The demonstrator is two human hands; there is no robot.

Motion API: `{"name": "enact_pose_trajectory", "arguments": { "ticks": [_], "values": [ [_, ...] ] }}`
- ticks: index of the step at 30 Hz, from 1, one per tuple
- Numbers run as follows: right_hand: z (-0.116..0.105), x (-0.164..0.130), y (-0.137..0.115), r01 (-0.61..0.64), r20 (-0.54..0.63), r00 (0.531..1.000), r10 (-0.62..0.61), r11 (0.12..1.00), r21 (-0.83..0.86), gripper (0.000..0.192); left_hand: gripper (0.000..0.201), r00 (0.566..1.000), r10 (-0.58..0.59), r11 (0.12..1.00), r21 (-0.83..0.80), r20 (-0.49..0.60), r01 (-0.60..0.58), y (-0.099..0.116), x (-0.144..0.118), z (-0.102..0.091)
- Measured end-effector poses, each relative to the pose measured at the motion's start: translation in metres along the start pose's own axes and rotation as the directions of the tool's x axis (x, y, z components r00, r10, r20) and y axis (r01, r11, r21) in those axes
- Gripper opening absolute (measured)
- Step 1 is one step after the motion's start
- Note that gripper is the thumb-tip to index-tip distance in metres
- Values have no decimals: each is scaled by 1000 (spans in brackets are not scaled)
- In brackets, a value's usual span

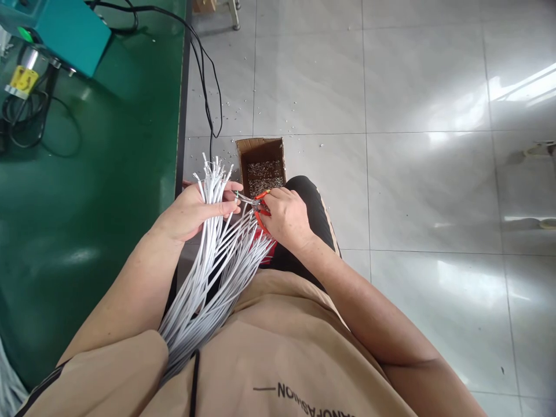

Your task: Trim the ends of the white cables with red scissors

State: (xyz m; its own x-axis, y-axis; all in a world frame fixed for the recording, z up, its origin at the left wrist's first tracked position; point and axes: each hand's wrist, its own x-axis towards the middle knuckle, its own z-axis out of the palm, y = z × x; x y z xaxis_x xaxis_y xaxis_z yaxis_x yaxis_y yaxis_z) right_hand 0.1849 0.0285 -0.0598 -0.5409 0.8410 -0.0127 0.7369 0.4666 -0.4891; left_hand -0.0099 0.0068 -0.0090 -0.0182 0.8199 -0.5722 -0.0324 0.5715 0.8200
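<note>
A thick bundle of white cables (211, 226) runs up from my lap, and my left hand (191, 211) is closed around it just below the stripped-looking ends. Between the thumb and fingertips of that hand, one cable end sticks out to the right. My right hand (286, 214) grips long-nosed pliers (256, 204) with red-orange handles. Their jaws point left and reach the cable end at my left fingertips; whether they touch it I cannot tell. More white cables (256, 243) fan out below the pliers, across my lap.
Beneath my hands stands an open cardboard box (261, 147) with small scraps in it. Similar bits lie scattered on the tiled floor (313, 75). At left is a green table (125, 145) bearing a teal machine (78, 35). Black power cords (204, 75) hang over its edge.
</note>
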Motion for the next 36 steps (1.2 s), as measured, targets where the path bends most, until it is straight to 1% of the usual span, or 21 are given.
{"name": "enact_pose_trajectory", "arguments": {
  "ticks": [2,4,8,10,12,14,15,17,19,21,22,23,24,25,26,28,29,30,32,34,36],
  "values": [
    [-2,1,0,3,22,1000,-2,1000,-21,28,37,1000,-6,1000,-7,-4,6,0,0,0],
    [-3,1,1,12,14,1000,-11,999,-49,30,37,1000,-8,1000,-15,-5,8,0,0,1],
    [1,-2,4,31,-59,997,-39,992,-119,33,37,1000,-6,1000,-5,-7,6,2,-1,2],
    [3,-3,6,33,-90,995,-44,992,-121,34,37,1000,-6,1000,10,-9,6,2,-1,2],
    [2,-2,6,-5,-105,995,1,999,-44,35,37,1000,-7,1000,16,-5,7,2,-1,1],
    [-1,1,3,-108,-91,988,123,982,157,36,39,1000,-6,1000,21,-1,6,1,0,0],
    [-4,4,1,-163,-70,979,192,942,294,37,40,1000,-3,1000,20,1,3,0,0,0],
    [-10,11,-5,-249,12,956,293,789,562,39,42,1000,14,1000,8,14,-14,-2,1,-1],
    [-16,18,-12,-296,137,946,293,613,732,38,42,999,36,999,-11,30,-36,-3,1,-1],
    [-18,22,-19,-331,245,940,239,462,823,34,42,998,47,999,-22,32,-47,-3,1,0],
    [-17,22,-22,-339,275,938,211,390,856,31,43,999,47,999,-20,25,-46,-3,1,1],
    [-16,22,-24,-338,285,937,199,327,883,28,43,999,48,999,-14,14,-48,-3,0,1],
    [-14,21,-25,-333,279,935,219,277,901,26,43,999,52,999,-2,3,-52,-3,0,2],
    [-11,20,-26,-326,258,928,268,250,912,24,43,998,57,998,19,-6,-57,-3,0,2],
    [-9,19,-26,-317,224,914,337,249,915,23,42,998,65,997,45,-17,-64,-2,0,2],
    [-7,20,-24,-287,120,873,473,300,910,24,43,997,75,993,96,-28,-72,-3,-1,3],
    [-8,22,-22,-266,67,858,510,328,906,25,43,997,75,991,109,-30,-71,-3,-1,3],
    [-9,25,-21,-241,31,857,515,347,906,26,42,997,73,991,114,-27,-69,-3,-1,3],
    [-15,33,-20,-203,28,893,449,346,916,26,35,997,75,992,106,-12,-73,-4,-1,4],
    [-21,41,-20,-206,87,934,345,325,923,25,26,996,88,992,91,-15,-86,-5,-1,5],
    [-24,46,-21,-237,154,948,277,299,924,24,23,994,103,993,57,-37,-101,-6,-1,6]
  ]
}}
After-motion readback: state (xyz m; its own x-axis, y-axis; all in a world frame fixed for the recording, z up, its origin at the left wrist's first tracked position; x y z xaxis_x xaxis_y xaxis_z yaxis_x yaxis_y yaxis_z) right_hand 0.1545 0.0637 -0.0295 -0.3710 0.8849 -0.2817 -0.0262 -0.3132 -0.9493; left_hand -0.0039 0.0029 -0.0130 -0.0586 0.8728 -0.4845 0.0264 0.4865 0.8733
